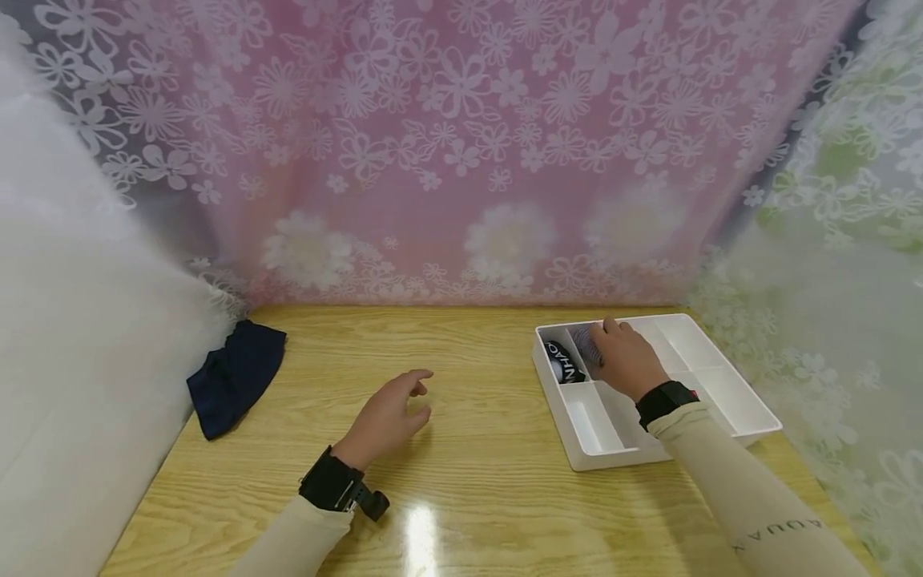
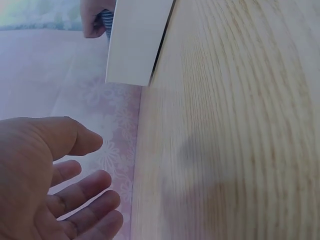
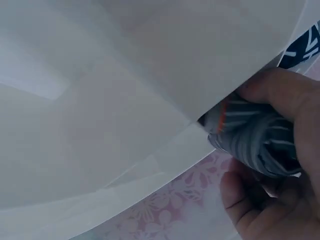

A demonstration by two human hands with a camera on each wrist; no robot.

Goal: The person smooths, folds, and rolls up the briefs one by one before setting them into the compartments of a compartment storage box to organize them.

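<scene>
Evidently the work is stowing rolled fabric pieces in compartments, and it looks partway along. The wooden bench (image 1: 490, 401) carries everything, with a white divided box (image 1: 627, 459) at its right. Much of that box shows bare white floor, so room appears to be left, though the right arm hides some compartments. Well apart, near the bench's left edge, lies a dark blue cloth (image 1: 238, 377), loose rather than rolled; it seems to be the piece remaining. The left grip (image 1: 385, 421) is relaxed and holds nothing, above the bench between cloth and box. The right grip (image 1: 633, 361) has thumb and fingers closed around a grey striped roll (image 3: 255, 142), which sits in a far-row compartment; whether it is being set down or adjusted cannot be told, but its placing looks nearly finished. Last, a black roll with white lettering (image 1: 566, 365) lies in the far left compartment beside it, untouched and apparently done.
</scene>
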